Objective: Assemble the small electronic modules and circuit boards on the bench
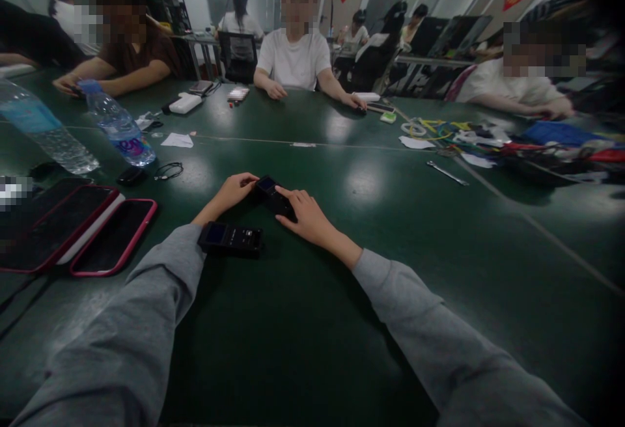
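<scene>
Between the two bare hands lies a black handheld device (270,186), set at a slant, its small screen at the far left end. The left hand's (233,191) fingertips meet that end from the left, curled and close together; from where I stand I can't tell whether they grip it or merely touch. The right hand (308,217) comes over the nearer end, palm down, its fingers loosely spread and reaching across the face, the leading fingertip just by the screen, the thumb standing apart along the near side. That hand looks open, laid on the device and not closed around it.

Both forearms, in gray sleeves (405,297), stretch forward over the dark green table (293,349) and angle inward, the wrists fairly low. A second black device (234,240) lies just beside the left cuff, screen toward the sleeve. Further left is a phone with a pink-red rim (114,238).
</scene>
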The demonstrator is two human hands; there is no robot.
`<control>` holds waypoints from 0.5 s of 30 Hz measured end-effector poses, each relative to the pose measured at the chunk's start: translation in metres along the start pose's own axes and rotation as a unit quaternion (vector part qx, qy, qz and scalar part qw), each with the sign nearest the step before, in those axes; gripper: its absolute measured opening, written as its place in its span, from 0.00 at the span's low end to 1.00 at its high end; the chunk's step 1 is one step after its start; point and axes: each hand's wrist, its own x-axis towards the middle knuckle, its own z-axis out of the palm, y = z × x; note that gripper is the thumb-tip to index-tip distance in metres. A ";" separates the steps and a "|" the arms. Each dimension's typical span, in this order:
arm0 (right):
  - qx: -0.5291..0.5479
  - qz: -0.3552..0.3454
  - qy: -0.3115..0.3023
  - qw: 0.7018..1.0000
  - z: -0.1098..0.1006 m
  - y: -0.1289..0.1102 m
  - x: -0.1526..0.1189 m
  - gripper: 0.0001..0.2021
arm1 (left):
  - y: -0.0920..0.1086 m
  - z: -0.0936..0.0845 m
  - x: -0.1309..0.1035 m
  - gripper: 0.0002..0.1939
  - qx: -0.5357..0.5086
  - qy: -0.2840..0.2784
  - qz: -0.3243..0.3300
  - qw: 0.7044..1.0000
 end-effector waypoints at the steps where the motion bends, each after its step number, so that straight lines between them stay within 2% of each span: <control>1: -0.001 -0.001 0.001 1.000 0.000 0.000 0.000 0.33 | 0.000 0.000 0.000 0.17 0.000 0.001 0.001 1.000; 9: -0.002 -0.006 0.008 1.000 0.002 0.001 0.000 0.34 | 0.002 0.000 0.000 0.15 0.019 -0.001 -0.003 1.000; 15: 0.001 -0.002 0.007 1.000 0.002 0.002 0.001 0.34 | 0.005 0.002 -0.002 0.14 0.101 0.020 0.007 0.995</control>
